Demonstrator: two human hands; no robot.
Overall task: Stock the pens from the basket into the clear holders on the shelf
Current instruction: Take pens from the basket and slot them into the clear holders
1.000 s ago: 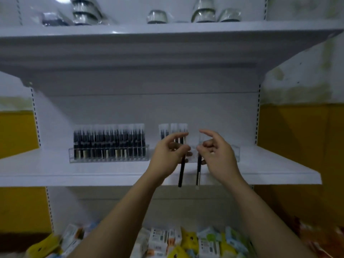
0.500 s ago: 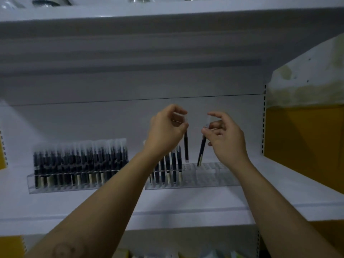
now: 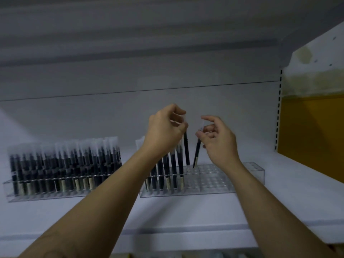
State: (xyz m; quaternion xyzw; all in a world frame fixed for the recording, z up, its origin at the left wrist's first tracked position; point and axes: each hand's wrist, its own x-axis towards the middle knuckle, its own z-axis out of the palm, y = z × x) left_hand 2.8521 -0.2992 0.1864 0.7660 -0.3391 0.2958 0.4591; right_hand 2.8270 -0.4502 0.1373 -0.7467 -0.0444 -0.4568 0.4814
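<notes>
Pens stand packed in the clear holder at nine o'clock (image 3: 63, 175) on the shelf (image 3: 279, 192), and a few fill the left end of the second holder (image 3: 214, 181) at centre. My left hand (image 3: 163, 133) pinches one pen (image 3: 186, 149) by its cap, upright, tip at the holder's holes. My right hand (image 3: 217, 138) pinches another pen (image 3: 197, 153), tilted, its tip just beside the first, at three o'clock of it.

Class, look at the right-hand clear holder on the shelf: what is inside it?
The right-hand clear holder has dark pens standing in its left part; the rest shows empty holes. The left forearm covers its leftmost slots, so those cannot be checked.
</notes>
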